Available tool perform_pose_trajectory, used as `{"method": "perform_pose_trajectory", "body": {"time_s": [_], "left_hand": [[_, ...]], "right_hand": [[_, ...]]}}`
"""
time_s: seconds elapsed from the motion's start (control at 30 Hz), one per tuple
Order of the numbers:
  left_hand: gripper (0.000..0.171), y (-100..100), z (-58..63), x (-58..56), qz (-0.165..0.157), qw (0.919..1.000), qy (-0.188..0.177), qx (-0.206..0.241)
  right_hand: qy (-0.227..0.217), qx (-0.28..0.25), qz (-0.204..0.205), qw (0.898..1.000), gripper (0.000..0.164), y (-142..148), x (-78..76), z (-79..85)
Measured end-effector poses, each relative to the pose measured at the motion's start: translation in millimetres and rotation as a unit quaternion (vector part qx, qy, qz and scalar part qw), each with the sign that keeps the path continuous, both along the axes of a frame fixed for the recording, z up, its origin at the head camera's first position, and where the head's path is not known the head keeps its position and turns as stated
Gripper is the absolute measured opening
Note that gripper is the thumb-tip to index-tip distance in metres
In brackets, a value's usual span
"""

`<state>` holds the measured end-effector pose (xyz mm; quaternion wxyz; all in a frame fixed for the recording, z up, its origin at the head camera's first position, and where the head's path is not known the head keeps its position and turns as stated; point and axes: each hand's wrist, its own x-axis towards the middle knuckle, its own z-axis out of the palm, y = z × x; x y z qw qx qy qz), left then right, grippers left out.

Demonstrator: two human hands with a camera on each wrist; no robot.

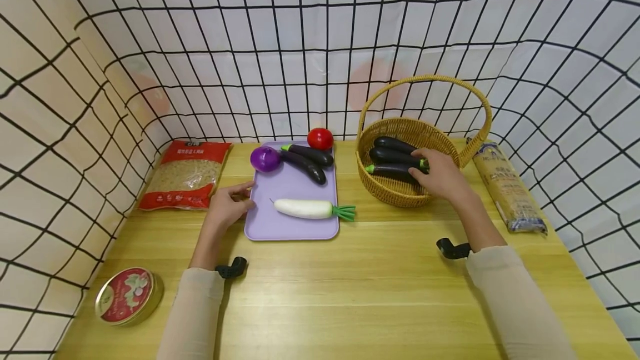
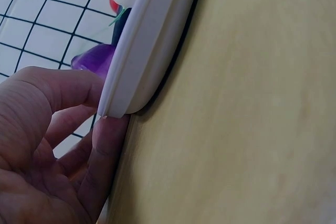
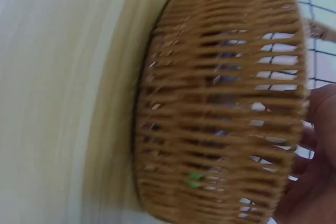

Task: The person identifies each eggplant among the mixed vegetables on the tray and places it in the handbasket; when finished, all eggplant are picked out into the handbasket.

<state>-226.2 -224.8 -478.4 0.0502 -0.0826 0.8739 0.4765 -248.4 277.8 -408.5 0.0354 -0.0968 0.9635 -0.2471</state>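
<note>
The left hand pinches the left rim of the lilac tray, bearing two eggplants and a daikon. Right of the tray, in a wicker basket, the right hand straddles the middle eggplant, grip unclear.

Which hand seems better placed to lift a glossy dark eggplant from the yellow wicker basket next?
Probably the right hand: it reaches the eggplants inside the basket. The left hand touches the edge of the lilac rectangular tray, farther off.
</note>
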Motion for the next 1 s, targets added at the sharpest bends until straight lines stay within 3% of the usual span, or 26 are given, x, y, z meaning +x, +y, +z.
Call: {"method": "perform_pose_trajectory", "body": {"time_s": [0.3, 0.63, 0.8, 1.0], "left_hand": [[0.056, -0.5, 0.3, 0.4, -0.006, 1.0, 0.001, -0.004], [0.057, -1.8, 2.0, -0.5, -0.004, 1.0, -0.005, -0.001], [0.057, -1.8, 2.0, 1.1, -0.006, 0.9999, -0.01, -0.002], [0.057, -0.9, 1.6, 0.9, -0.009, 0.9999, -0.006, 0.001]], "right_hand": [[0.034, -0.148, 0.003, 0.988, 0.056, -34.0, 12.2, 6.2], [0.049, -0.225, 0.052, 0.972, 0.046, -90.6, 21.6, 7.5], [0.022, -0.234, 0.072, 0.969, 0.044, -119.9, 21.2, 0.8], [-0.031, -0.254, 0.063, 0.965, 0.045, -145.0, 11.0, -16.1]]}}
